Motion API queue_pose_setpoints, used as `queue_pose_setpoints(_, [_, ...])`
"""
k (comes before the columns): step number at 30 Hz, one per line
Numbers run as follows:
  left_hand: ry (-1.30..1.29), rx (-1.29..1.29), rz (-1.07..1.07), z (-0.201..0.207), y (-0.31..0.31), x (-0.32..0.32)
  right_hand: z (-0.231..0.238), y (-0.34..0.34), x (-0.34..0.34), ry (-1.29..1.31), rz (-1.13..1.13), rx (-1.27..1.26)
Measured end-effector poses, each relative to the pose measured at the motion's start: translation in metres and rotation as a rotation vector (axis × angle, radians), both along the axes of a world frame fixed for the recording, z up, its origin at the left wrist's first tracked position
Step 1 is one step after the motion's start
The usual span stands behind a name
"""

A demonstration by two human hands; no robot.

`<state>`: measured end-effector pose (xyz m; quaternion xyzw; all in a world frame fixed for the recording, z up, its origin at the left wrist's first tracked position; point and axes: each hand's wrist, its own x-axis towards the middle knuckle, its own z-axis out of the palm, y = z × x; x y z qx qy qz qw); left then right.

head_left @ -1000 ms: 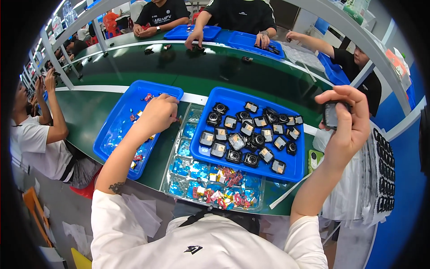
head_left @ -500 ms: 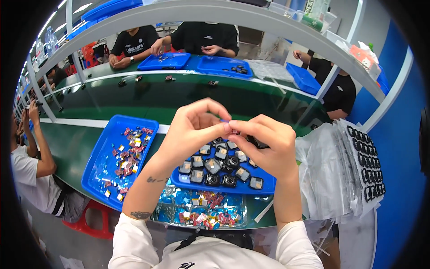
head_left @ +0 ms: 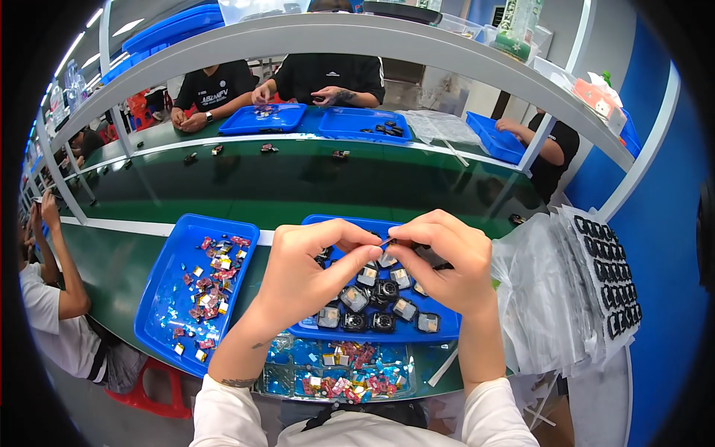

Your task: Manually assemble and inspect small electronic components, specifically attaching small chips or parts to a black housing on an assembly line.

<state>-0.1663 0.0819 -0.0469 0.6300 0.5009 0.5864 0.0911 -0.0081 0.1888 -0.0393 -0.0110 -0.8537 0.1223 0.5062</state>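
My left hand (head_left: 309,264) and my right hand (head_left: 450,261) meet over a blue tray. Both pinch a small thin reddish part (head_left: 386,242) between thumb and fingertips; its kind is too small to make out. The blue tray (head_left: 417,336) lies beneath, partly hidden by my hands, and holds several square black housings (head_left: 354,299), some with a pale inner face. In front of it, a clear compartment tray (head_left: 277,378) contains small red boards with white and yellow pieces (head_left: 350,384).
Left of my arms is another blue tray (head_left: 165,287) with similar red boards (head_left: 212,290). On the right stand plastic sheets (head_left: 544,298) and a panel of black parts (head_left: 611,276). A green belt (head_left: 298,175) carries small parts beyond. A white shelf beam (head_left: 335,33) arches overhead; co-workers sit opposite.
My hands sit lower in the picture, still pinching the small part, which now appears edge-on. The view has tilted upward slightly. At the far right, a person's hand has lowered to a blue tray.
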Motion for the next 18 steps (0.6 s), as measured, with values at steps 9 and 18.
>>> queue_pose_setpoints(9, [0.097, 0.154, 0.086, -0.003, 0.002, -0.008, 0.005, -0.002, -0.003, -0.099, 0.087, -0.284])
queue_pose_setpoints(18, [0.145, 0.290, -0.063, -0.007, 0.010, 0.001, 0.007, -0.016, 0.011, -0.145, 0.019, -0.390])
